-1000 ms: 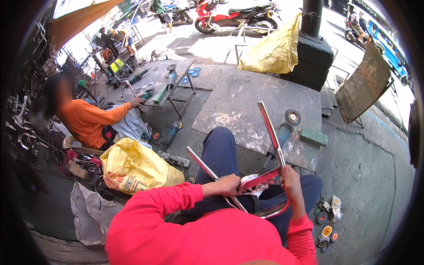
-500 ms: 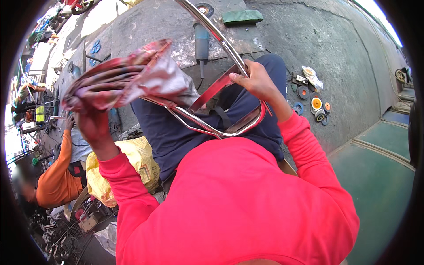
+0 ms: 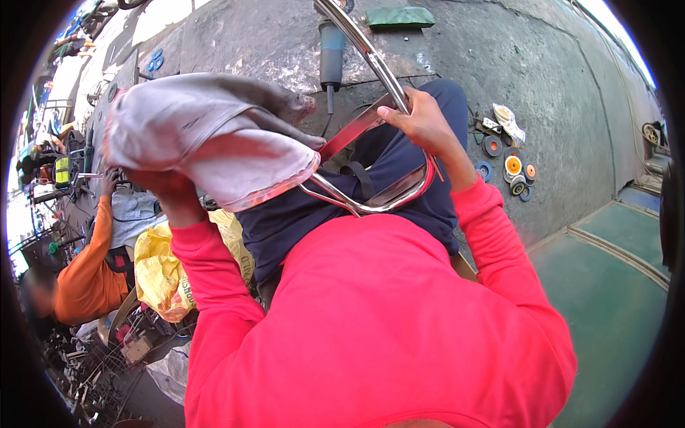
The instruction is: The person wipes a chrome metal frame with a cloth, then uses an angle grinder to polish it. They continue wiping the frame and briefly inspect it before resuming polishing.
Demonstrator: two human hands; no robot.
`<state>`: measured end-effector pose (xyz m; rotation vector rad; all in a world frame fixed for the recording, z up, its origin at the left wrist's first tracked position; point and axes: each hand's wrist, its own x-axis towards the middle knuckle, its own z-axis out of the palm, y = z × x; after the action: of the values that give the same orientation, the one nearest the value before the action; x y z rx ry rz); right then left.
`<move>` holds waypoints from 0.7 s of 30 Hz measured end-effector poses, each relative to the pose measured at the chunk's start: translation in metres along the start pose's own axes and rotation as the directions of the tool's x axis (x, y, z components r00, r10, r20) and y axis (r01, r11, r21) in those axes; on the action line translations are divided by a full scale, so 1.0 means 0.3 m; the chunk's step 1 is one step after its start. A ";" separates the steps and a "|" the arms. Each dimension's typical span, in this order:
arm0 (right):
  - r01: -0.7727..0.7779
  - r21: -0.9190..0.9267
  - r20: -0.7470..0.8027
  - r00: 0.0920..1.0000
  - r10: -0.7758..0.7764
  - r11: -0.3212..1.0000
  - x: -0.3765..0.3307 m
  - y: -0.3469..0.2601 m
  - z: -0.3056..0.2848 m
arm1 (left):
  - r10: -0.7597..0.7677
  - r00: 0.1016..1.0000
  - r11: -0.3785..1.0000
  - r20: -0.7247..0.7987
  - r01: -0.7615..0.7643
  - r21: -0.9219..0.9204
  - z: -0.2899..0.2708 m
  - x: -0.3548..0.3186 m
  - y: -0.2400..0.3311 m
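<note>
A bent chrome tube frame (image 3: pixel 372 65) with flat cross-strips lies across my lap, its upper end reaching away from me. My right hand (image 3: pixel 422 127) is closed around the tube where a flat strip (image 3: pixel 354 131) meets it, thumb on the near side. My left hand (image 3: pixel 170 191) grips a pale grey cloth (image 3: pixel 214 135) with reddish edges; its fingers are mostly covered by the fabric. The cloth hangs spread over the left part of the frame and hides it there.
Ahead on the grey floor are a teal-and-black power grinder (image 3: pixel 330 60) and a green block (image 3: pixel 401 18). Several small discs (image 3: pixel 512 165) lie at right beside a white wrapped item (image 3: pixel 507 121). A yellow sack (image 3: pixel 164 274) stands at left, near a person in an orange sleeve (image 3: pixel 93 274).
The cloth has swung open, turning from its bunched reddish side to its pale side and covering more of the frame. My right hand keeps its hold, shifted slightly right in view.
</note>
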<state>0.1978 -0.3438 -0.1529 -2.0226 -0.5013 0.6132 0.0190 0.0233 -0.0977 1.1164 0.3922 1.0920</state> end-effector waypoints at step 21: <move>-0.045 0.677 -0.019 0.997 0.078 0.735 -0.100 0.189 -0.061 | -0.592 0.627 0.646 0.506 0.745 -0.168 -0.083 -0.329 -0.333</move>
<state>0.1910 -0.4005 -0.1875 -1.3450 -0.1359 0.6677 0.0055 -0.0502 -0.2193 0.7153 0.2265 0.2010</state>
